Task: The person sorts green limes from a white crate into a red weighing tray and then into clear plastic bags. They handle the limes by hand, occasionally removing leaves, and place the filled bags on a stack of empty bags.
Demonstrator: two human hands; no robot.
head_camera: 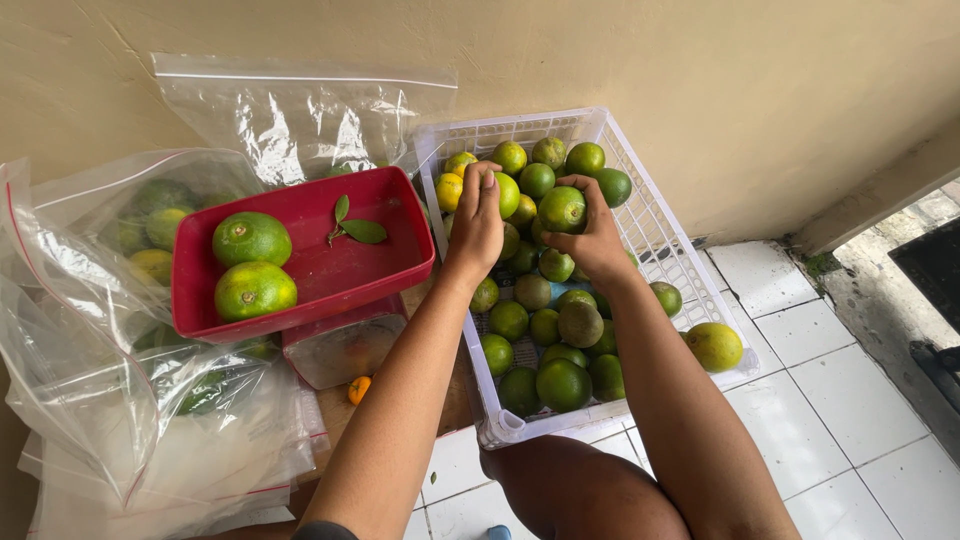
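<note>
Your left hand (478, 222) grasping yellow-green lime (507, 195), right hand (590, 235) gripping green lime (562, 209) in white crate (655, 215); lift gently, avoid toppling pile

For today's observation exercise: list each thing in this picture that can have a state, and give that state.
White crate: holds many green citrus fruits.
Red tray: holds two fruits and a leaf sprig.
Left hand: gripping a fruit.
Right hand: gripping a fruit.
Plastic bags: partly filled.
</note>
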